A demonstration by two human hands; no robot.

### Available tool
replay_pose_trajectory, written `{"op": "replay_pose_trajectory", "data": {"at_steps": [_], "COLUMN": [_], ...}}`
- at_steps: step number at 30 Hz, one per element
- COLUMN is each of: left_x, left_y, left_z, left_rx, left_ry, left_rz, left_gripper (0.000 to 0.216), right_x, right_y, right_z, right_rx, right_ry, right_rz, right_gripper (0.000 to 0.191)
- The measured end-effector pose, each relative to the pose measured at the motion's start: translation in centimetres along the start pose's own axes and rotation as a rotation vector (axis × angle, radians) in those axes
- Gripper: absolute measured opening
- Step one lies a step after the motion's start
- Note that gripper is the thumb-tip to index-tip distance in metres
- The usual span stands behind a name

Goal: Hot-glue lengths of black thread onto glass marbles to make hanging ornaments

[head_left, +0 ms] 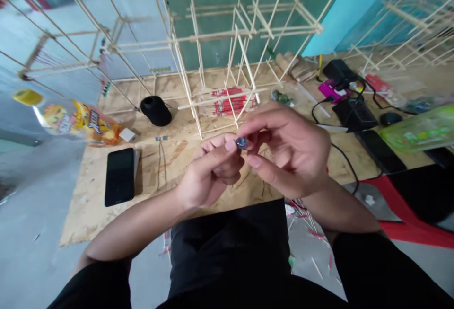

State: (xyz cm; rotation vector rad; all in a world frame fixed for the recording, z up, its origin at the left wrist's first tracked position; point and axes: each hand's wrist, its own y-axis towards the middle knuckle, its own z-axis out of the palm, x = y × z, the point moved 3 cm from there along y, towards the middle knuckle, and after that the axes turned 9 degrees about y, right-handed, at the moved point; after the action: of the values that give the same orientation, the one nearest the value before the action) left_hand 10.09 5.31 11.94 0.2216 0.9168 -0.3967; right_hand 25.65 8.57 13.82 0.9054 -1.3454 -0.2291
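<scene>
A small shiny blue bead is pinched between the thumb and curled forefinger of my left hand. From the other side, the fingertips of my right hand come up to the bead, with its fingers bent and its thumb just below. Whether a thread or anything else is between those right fingertips is too small to make out. Both hands are above the front part of the board table. To their left lie thin brown cords with small blue beads at the top.
Behind my hands rises a thin stick frame with red-printed packets inside. Leftward are a phone, a black spool and a drink bottle. Rightward stand chargers, cables and a green bottle. Sticks litter the floor.
</scene>
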Motion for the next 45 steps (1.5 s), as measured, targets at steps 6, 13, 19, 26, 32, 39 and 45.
{"op": "replay_pose_trajectory", "data": {"at_steps": [6, 13, 19, 26, 32, 39, 45], "left_x": [-2.8, -4.6, -5.0, -4.6, -4.6, -4.7, -4.9], "left_y": [1.6, 2.3, 2.8, 3.6, 3.4, 2.7, 2.0], "left_z": [1.8, 1.3, -0.5, -1.0, -0.9, -0.6, -0.6], "left_rx": [0.059, 0.129, 0.073, 0.005, 0.004, -0.083, -0.08], "left_ry": [0.027, 0.074, 0.139, 0.094, 0.051, 0.1, 0.138], "left_rz": [0.131, 0.209, 0.121, 0.078, 0.079, 0.024, 0.016], "left_gripper": [0.032, 0.04, 0.044, 0.043, 0.027, 0.033, 0.032], "right_x": [1.2, 1.3, -0.5, -2.6, -0.8, 0.3, 1.5], "right_y": [4.5, 6.8, 6.7, 7.0, 6.2, 5.6, 5.9], "right_z": [-0.4, 0.5, 0.4, 0.0, -0.4, -0.3, 0.3], "right_rx": [0.007, -0.07, -0.095, -0.036, -0.034, -0.005, 0.02], "right_ry": [-0.078, -0.025, -0.014, 0.071, -0.072, -0.109, -0.18], "right_rz": [-0.262, -0.315, -0.127, -0.108, 0.046, 0.004, -0.051], "right_gripper": [0.039, 0.015, 0.024, 0.034, 0.015, 0.019, 0.011]}}
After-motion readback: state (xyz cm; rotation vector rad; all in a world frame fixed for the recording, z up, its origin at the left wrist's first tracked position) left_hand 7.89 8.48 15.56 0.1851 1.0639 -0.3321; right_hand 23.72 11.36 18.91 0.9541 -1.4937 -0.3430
